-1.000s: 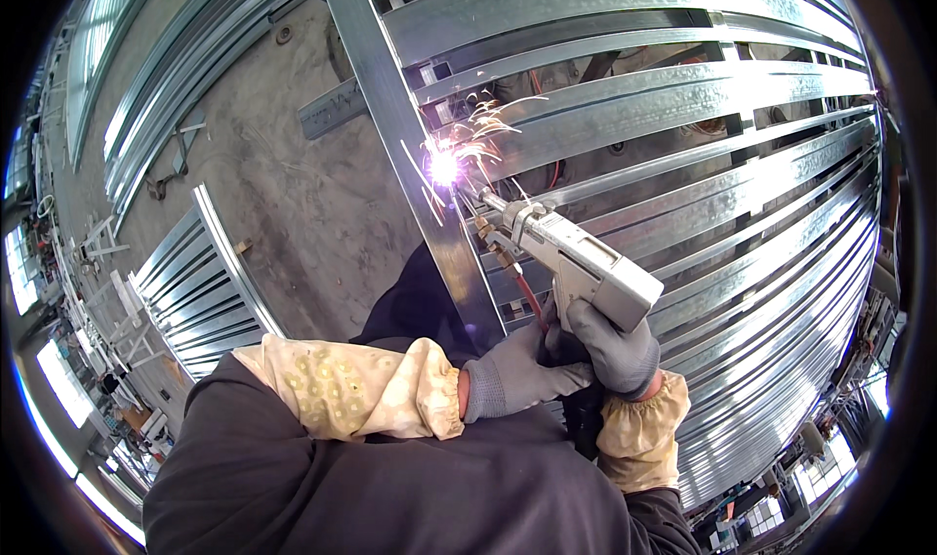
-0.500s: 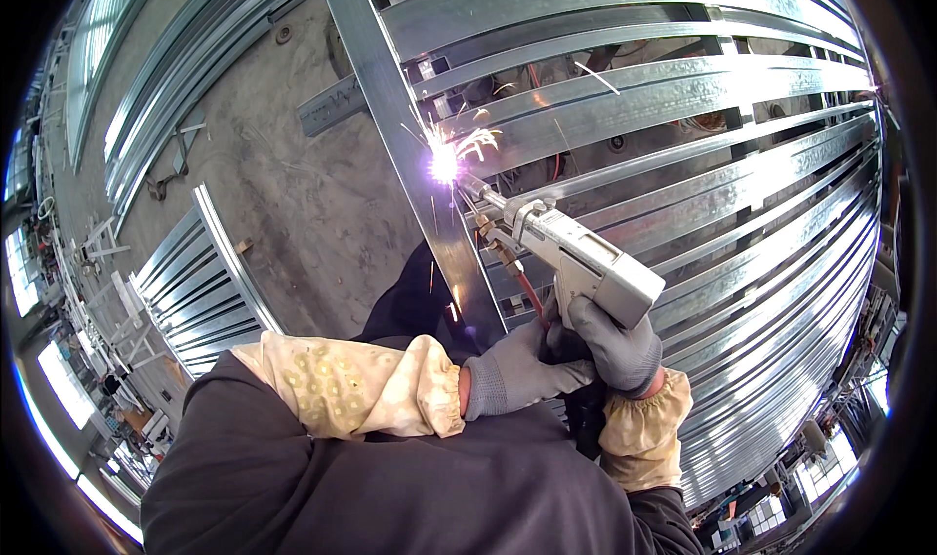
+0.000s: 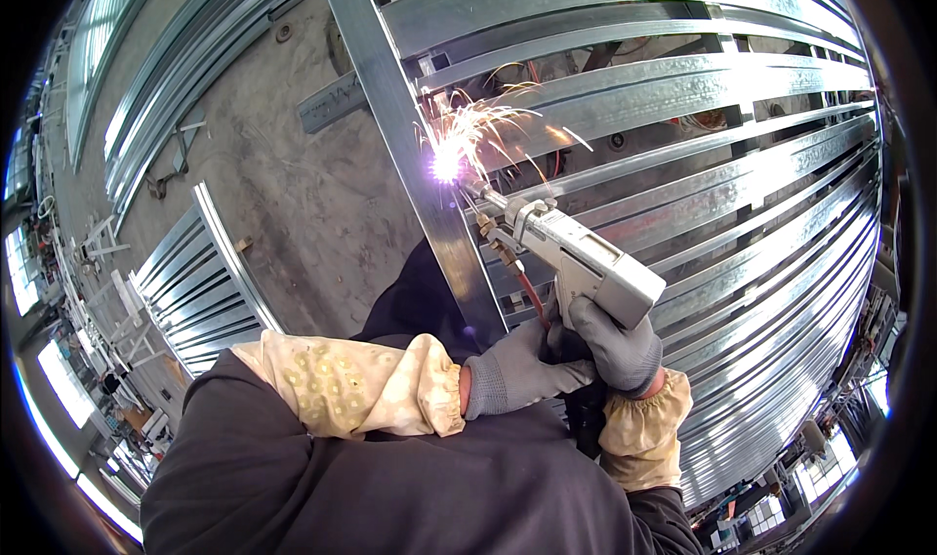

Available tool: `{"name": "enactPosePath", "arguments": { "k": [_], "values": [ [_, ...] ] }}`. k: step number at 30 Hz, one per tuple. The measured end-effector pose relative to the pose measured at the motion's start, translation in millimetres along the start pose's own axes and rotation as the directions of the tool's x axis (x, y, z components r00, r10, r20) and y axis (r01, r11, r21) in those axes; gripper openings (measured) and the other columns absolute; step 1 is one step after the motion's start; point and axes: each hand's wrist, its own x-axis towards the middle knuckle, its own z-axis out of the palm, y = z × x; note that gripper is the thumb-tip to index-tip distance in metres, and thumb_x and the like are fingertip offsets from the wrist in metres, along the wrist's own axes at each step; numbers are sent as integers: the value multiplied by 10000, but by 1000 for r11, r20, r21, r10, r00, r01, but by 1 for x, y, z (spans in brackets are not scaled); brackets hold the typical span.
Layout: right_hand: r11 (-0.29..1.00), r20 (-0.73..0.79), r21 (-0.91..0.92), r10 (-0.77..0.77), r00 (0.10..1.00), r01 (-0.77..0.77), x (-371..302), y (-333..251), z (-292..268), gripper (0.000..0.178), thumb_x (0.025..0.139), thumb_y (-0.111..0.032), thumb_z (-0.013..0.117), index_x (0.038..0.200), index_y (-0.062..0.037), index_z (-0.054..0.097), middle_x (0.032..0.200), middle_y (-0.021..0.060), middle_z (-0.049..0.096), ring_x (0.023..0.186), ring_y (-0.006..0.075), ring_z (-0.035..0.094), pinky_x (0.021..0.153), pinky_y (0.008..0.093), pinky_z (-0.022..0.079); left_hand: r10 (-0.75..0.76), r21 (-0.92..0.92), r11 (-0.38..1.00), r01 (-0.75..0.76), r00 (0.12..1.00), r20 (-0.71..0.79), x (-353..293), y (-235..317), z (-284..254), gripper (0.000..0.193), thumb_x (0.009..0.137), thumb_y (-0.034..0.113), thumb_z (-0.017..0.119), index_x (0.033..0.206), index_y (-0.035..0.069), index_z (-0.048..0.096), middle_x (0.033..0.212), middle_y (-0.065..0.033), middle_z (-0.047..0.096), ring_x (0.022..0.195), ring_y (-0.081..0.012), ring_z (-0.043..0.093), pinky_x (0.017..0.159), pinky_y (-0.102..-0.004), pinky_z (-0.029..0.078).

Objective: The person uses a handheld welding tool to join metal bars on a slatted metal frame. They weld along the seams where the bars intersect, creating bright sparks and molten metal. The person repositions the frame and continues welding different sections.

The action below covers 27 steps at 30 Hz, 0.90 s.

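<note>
A silver-white welding gun [image 3: 590, 262] points up and left, its nozzle at a steel frame. In a grey glove, my right hand [image 3: 617, 348] is wrapped round its rear grip. My left hand [image 3: 522, 371], gloved alike, closes on the underside of the gun beside the right; its fingertips are partly hidden. A thin wire feed tube [image 3: 527, 284] runs below the nozzle. Bright violet-white light and orange sparks [image 3: 478, 130] burst where the tip meets the long side rail [image 3: 390, 106], near the end of a cross slat. The glare hides the joint itself.
Many parallel galvanized slats [image 3: 673, 86] fill the right side, with gaps between them. A smaller slatted panel [image 3: 210, 282] lies at left on the concrete floor [image 3: 303, 204]. Long metal profiles [image 3: 185, 77] are stacked at the upper left, and a short metal piece [image 3: 332, 104] touches the rail.
The spark spray has grown larger and fans further up and right. The gun and both hands have barely moved.
</note>
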Motion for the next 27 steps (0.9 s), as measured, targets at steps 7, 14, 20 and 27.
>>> {"name": "enactPosePath", "arguments": {
  "k": [7, 14, 20, 27],
  "values": [
    [1000, -8, 3, 16, 1000, -16, -3, 1, -1, 249, 944, -117, 620, 1144, 30, 603, 871, 56, 671, 738, 116, 647, 657, 269, 526, 6, 127, 992, -2, 999, -37, -4, 10, 3, 500, 898, 109, 743, 1306, -13, 481, 1164, -59, 639, 1085, -113, 598, 929, -290, 509],
    [1000, -19, 3, 17, 1000, -17, -5, 3, -1, 259, 949, -125, 616, 1159, 26, 604, 895, 53, 674, 753, 110, 643, 667, 261, 523, -19, 42, 999, 18, 1000, 11, -5, 11, 3, 452, 905, 102, 735, 1283, -6, 511, 1166, -58, 643, 1091, -111, 593, 942, -287, 505],
    [1000, -24, -11, 21, 999, -21, -6, 2, 0, 263, 947, -123, 615, 1164, 26, 604, 887, 48, 674, 750, 107, 641, 667, 261, 523, -32, -20, 999, 32, 999, 23, -3, 3, 3, 444, 893, 110, 735, 1267, 4, 520, 1139, -62, 645, 1064, -125, 601, 924, -295, 509],
    [999, -5, 41, 18, 1000, -18, -7, 13, -4, 277, 939, -113, 620, 1177, 29, 604, 885, 53, 678, 752, 110, 646, 665, 262, 523, -80, -46, 996, 81, 996, 35, -5, 5, 3, 433, 913, 67, 716, 1284, -23, 511, 1190, -67, 630, 1099, -121, 593, 953, -286, 502]
  ]
}}
